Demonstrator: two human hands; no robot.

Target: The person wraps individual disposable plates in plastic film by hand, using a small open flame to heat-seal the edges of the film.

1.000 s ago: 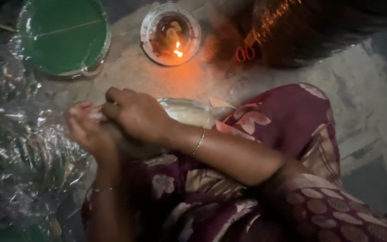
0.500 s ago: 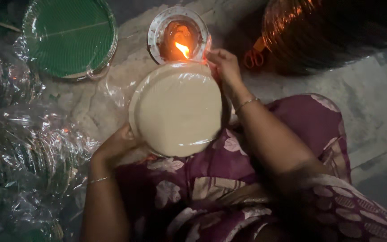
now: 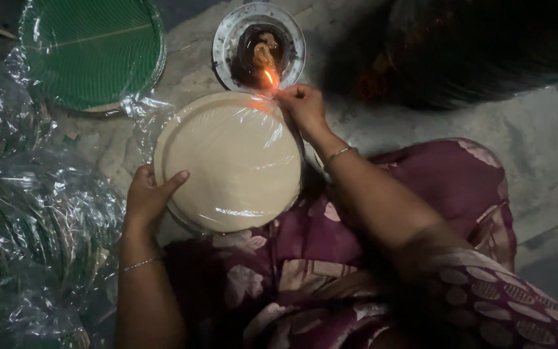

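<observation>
A stack of round cream plates (image 3: 230,165) wrapped in clear plastic film lies flat over my lap. My left hand (image 3: 146,197) grips its near left rim, thumb on top. My right hand (image 3: 301,106) pinches the film at the far right rim, right beside a small flame (image 3: 268,77). The flame burns on a dark lamp standing in a shiny metal dish (image 3: 258,45) on the floor just beyond the plates.
A wrapped green round plate stack (image 3: 92,52) lies at the far left. Several more plastic-wrapped stacks (image 3: 27,220) are piled along the left side. A dark rounded object (image 3: 485,52) fills the far right. The floor (image 3: 537,142) is grey concrete.
One second ago both hands were bunched on the package with the plates edge-on. The plates have since turned flat face up, and my right hand has brought the far rim's film to the flame.
</observation>
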